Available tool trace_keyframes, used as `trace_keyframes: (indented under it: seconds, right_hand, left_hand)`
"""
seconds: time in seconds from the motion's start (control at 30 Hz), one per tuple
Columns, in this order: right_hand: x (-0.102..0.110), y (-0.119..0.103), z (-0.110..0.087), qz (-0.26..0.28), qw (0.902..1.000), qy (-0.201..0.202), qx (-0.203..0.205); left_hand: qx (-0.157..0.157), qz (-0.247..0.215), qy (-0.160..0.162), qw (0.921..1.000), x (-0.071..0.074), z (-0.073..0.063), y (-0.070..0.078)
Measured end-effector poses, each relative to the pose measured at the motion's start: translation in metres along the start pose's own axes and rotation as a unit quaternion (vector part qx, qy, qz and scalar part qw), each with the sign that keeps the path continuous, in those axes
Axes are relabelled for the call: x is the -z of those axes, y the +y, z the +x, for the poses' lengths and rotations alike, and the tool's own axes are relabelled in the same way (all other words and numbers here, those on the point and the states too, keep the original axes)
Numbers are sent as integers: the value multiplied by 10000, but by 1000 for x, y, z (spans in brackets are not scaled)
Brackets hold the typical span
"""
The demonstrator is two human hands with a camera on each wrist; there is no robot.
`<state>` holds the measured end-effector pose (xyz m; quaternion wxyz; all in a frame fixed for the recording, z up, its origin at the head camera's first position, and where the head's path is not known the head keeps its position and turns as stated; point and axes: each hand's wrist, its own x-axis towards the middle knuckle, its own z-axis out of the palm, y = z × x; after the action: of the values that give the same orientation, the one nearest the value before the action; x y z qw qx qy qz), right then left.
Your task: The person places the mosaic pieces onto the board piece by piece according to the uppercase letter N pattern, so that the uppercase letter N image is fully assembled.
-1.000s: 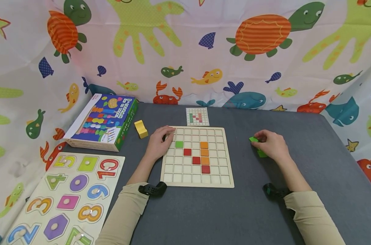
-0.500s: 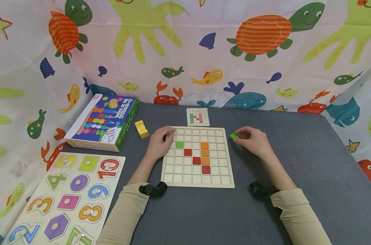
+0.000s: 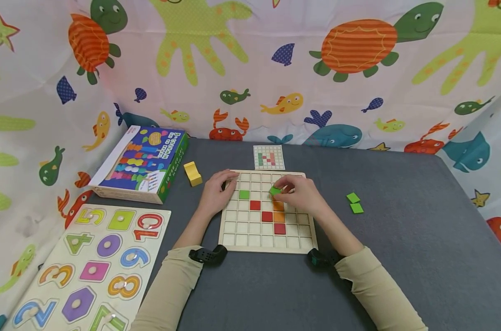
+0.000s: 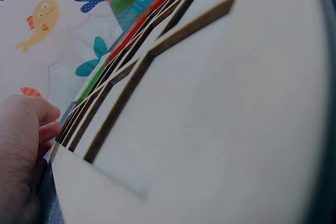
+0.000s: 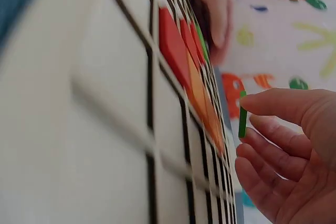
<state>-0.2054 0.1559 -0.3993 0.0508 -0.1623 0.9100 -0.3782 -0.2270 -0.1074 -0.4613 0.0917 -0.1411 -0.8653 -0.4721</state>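
Observation:
My right hand [image 3: 301,195] pinches a thin green square tile [image 3: 275,190] between thumb and fingers, over the upper right part of the wooden grid board [image 3: 268,248]. The right wrist view shows the green tile [image 5: 242,115] on edge, apart from the board's surface. My left hand [image 3: 218,192] rests on the board's upper left edge, its fingertips touching the rim. In the board's cells lie a green tile [image 3: 244,195], several red tiles [image 3: 255,205] in a diagonal and a column of orange tiles [image 3: 279,217], its top partly hidden by my right hand.
Two loose green tiles [image 3: 355,203] lie right of the board. A small pattern card [image 3: 268,157] lies behind it. To the left are a yellow block [image 3: 192,174], a game box [image 3: 139,161] and a number-and-shape puzzle board [image 3: 155,248]. A printed cloth [image 3: 184,101] stands behind the table.
My right hand has picked up a green tile from the right and carried it left over the board. Two green tiles stay behind on the table. My left hand has stayed at the board's edge.

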Motion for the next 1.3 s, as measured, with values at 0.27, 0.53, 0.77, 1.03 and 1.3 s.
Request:
trace_keyframes:
  seconds: [0.27,0.53,0.77,1.03,1.3]
  right_hand:
    - [-30,-22,7,112,9979,-427,478]
    - [-48,-35,12,-107,9924,-654,1039]
    - [-55,-38,13,-257,9889,-621,1322]
    - [-59,-39,12,-339,9884,-542,1380]
    - [-50,-34,7,-100,9913,-500,1214]
  left_hand:
    - [-56,62,11,10000,-1,1,-1]
    - [-139,103,77,9998,-1,2,-1]
    - [-177,90,122,9997,-1,2,-2]
    - [-150,35,87,9998,-1,0,-1]
    - [-129,55,77,9999,0,0,-1]
